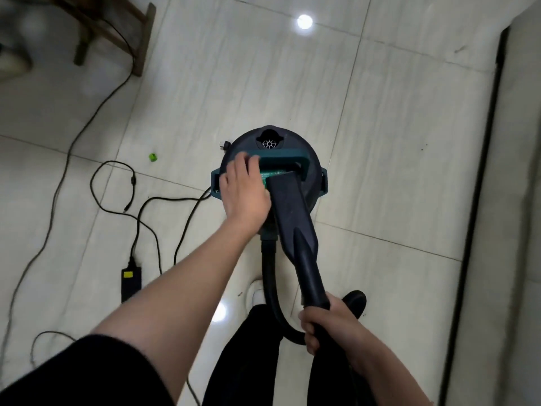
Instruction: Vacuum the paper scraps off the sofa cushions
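A round dark canister vacuum with a teal handle stands on the tiled floor in the middle of the view. My left hand rests on its top by the teal handle, fingers fairly straight. My right hand grips the black hose where it joins the wide flat nozzle, which points out over the canister. The hose loops down from the canister's near side. The sofa's pale edge runs along the right. No paper scraps show.
Black cables and a power brick lie on the floor at the left. A small green object sits near the vacuum. Wooden furniture legs stand at the top left. My feet are just behind the canister.
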